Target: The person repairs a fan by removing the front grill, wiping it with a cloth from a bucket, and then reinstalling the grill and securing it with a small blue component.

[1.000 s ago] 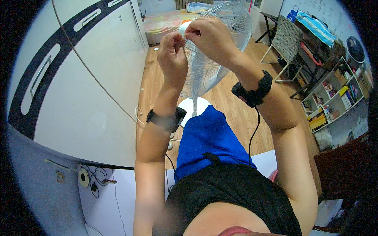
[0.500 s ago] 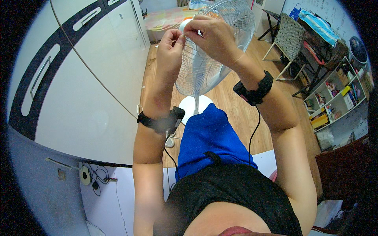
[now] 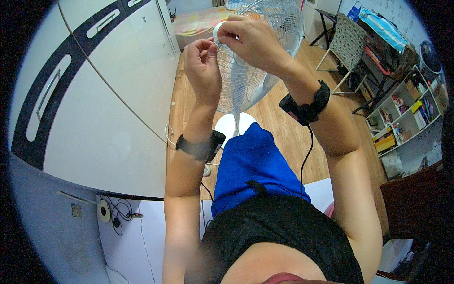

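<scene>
A white standing fan (image 3: 265, 87) with a round wire grille is in front of me, on a round white base (image 3: 228, 124). Both my hands are raised close together over the left upper side of the grille. My right hand (image 3: 253, 42) is closed, its thumb and fingers pinching at a small white rounded piece (image 3: 216, 32), which they partly cover. Just to the left, my left hand (image 3: 202, 59) is also closed in a pinch, its fingertips almost meeting the right ones. What lies between the left fingertips is too small to make out.
White cabinet doors (image 3: 113, 109) with dark handle strips stand along the left. A patterned chair (image 3: 347, 40), a dark desk and a white shelf (image 3: 402, 113) line the right. A bed (image 3: 198, 23) is at the back. Black cables hang from my wristbands.
Both hands have shifted slightly left, and the left hand is a little lower and bent more at the wrist. The white piece has moved left along with the right fingers.
</scene>
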`<state>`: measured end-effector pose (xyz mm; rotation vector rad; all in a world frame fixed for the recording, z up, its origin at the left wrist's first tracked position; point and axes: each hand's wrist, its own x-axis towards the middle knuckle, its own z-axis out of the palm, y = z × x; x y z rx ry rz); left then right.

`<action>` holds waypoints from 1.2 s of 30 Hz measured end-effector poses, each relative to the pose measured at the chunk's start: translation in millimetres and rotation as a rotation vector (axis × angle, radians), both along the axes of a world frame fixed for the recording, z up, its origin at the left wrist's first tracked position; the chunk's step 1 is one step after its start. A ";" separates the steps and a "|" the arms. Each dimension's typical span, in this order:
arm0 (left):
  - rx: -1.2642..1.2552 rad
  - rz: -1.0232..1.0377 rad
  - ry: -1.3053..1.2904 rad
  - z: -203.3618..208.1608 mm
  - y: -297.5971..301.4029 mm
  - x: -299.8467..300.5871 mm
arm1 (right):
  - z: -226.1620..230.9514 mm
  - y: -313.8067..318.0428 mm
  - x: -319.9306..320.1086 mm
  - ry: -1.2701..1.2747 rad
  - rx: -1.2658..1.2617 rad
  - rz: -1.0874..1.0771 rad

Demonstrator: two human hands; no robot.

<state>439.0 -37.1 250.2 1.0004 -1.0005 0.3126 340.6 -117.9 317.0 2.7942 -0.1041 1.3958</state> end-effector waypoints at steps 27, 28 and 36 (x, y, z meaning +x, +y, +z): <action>-0.083 0.452 -0.397 -2.0 -2.0 -0.5 | -1.4 2.0 -0.2 0.000 -0.011 0.000; -0.094 0.440 -0.392 -4.2 -1.8 1.1 | -2.2 3.2 0.6 -0.005 -0.005 -0.003; -0.124 0.188 -0.085 -5.6 2.8 -3.6 | -1.6 1.9 1.9 -0.025 -0.057 0.006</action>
